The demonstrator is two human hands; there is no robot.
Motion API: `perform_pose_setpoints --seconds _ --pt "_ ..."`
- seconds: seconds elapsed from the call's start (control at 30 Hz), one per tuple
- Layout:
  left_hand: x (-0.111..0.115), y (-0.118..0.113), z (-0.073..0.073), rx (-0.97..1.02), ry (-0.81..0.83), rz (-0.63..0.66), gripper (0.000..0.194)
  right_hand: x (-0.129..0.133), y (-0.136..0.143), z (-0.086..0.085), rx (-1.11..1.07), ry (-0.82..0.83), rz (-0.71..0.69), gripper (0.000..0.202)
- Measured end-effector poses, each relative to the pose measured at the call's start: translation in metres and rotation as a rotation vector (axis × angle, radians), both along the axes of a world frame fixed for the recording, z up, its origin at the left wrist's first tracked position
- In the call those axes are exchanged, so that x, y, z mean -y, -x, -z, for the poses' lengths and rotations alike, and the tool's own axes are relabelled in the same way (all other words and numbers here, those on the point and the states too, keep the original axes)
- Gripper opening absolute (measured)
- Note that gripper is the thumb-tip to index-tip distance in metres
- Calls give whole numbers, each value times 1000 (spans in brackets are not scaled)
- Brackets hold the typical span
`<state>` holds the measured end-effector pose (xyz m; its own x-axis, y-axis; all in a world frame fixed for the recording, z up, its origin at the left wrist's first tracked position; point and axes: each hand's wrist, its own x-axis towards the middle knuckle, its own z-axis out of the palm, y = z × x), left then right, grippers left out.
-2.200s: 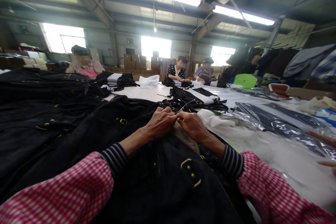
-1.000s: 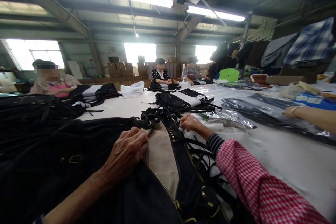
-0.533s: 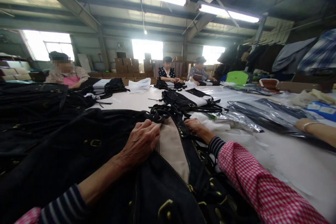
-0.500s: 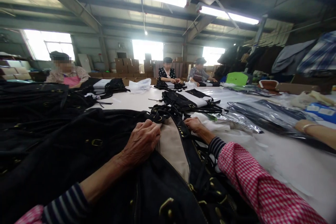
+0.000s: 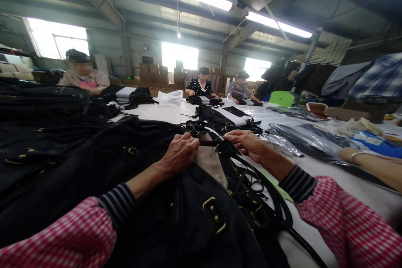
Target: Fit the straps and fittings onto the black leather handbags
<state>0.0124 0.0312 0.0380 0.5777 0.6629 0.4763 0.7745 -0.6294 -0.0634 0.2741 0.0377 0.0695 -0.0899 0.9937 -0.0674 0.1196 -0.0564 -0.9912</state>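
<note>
A large black bag [image 5: 138, 201] with brass buckles and a zipper lies in front of me, its beige lining [image 5: 211, 162] showing through the opening. My left hand [image 5: 182, 150] is closed on the bag's upper edge, left of the lining. Across the opening, my right hand [image 5: 245, 142] pinches the bag's edge near a thin white strip. Black straps [image 5: 279, 205] with lacing hang from the bag's right side, below my right wrist. The fingertips of my left hand are partly hidden.
Black bags [image 5: 37, 134] are piled at the left. Another black bag [image 5: 220, 117] with a white wrap lies ahead. Clear plastic [image 5: 292, 134] is at the right, near another person's hand [image 5: 348, 155]. Three people sit across the white table [image 5: 150, 113].
My right hand has moved slightly right and up, and both forearms show more sleeve. The straps on the right now spread outward, and the lining opening looks narrower. The view has shifted slightly.
</note>
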Motion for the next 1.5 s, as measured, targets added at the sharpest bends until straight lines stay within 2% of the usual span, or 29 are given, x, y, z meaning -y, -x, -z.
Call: perform_pose_setpoints --seconds 0.1,0.2,0.27,0.4,0.5,0.6,0.73,0.9,1.03,1.17,1.37,1.5 --pt "2 1 -2 -32 -10 53 12 16 17 26 43 47 -53 31" --pt "3 2 -4 -47 -55 108 12 18 21 37 259 -112 -62 29" --pt "2 2 -5 -53 -75 147 14 17 21 34 418 -251 -73 26" --pt "-2 3 -6 -114 27 182 15 22 24 21 748 -412 -76 23" --pt "-5 3 -5 -118 26 167 17 27 24 12 973 -456 -64 19" --pt "-5 3 -4 -120 12 159 18 31 20 6 1106 -430 -78 18" --pt "-5 3 -3 -117 20 153 16 37 19 1 1200 -444 -67 20" --pt "-9 4 -3 -48 90 139 14 49 36 -5 1250 -646 -30 20" --pt "-11 6 -7 17 201 113 7 47 56 -4 1180 -654 -111 18" --pt "-13 8 -7 21 206 132 8 37 65 3 1224 -579 -189 15" --pt "-14 9 -3 25 174 165 8 37 43 9 1269 -555 -224 16" --pt "-12 8 -6 10 197 168 10 43 28 12 1166 -556 -256 18"
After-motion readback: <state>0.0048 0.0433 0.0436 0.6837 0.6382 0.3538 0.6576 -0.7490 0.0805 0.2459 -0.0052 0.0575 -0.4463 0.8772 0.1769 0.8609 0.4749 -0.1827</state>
